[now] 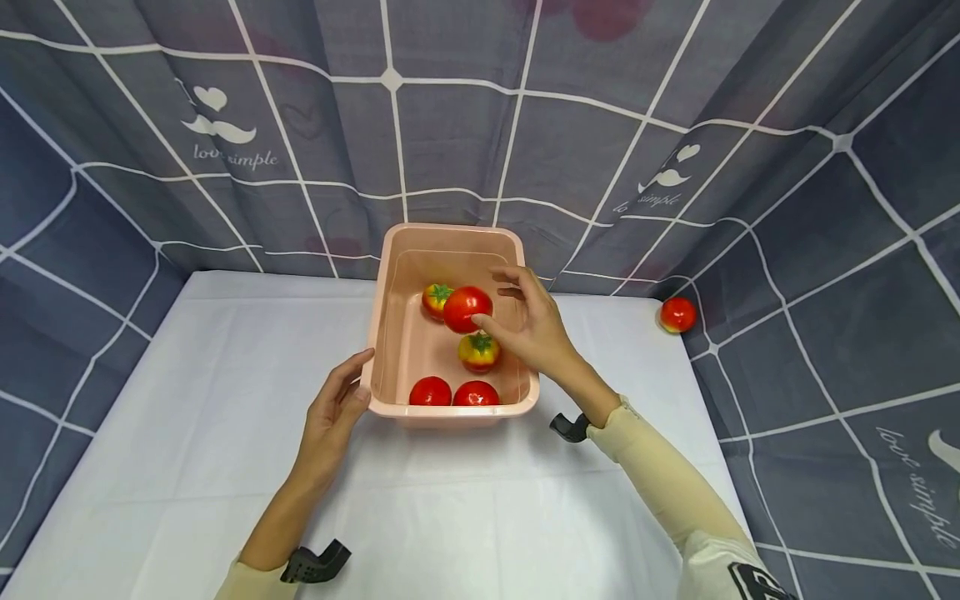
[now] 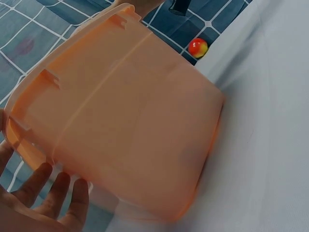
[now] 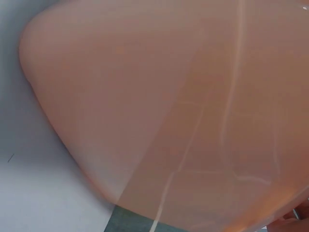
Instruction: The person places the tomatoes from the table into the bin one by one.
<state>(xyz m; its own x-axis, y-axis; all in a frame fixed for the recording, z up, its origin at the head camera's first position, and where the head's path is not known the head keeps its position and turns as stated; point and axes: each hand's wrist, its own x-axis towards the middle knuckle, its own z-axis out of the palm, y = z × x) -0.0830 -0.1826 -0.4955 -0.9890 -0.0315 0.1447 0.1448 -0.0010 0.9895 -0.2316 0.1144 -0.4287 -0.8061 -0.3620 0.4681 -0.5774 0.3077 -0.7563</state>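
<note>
A pink plastic bin stands on the white-covered table. Inside it are several tomatoes: a large red tomato, a yellow-red tomato behind it, another yellow-red tomato in front, and a red tomato beside a second red tomato at the near wall. My right hand reaches over the bin's right rim, fingers spread, its thumb tip overlapping the large red tomato. At the bin's left side, my left hand touches the wall below the rim with extended fingers.
One more red tomato lies at the table's far right corner, against the grey checked cloth. That cloth hangs behind the table and along both sides. White tablecloth covers the tabletop around the bin.
</note>
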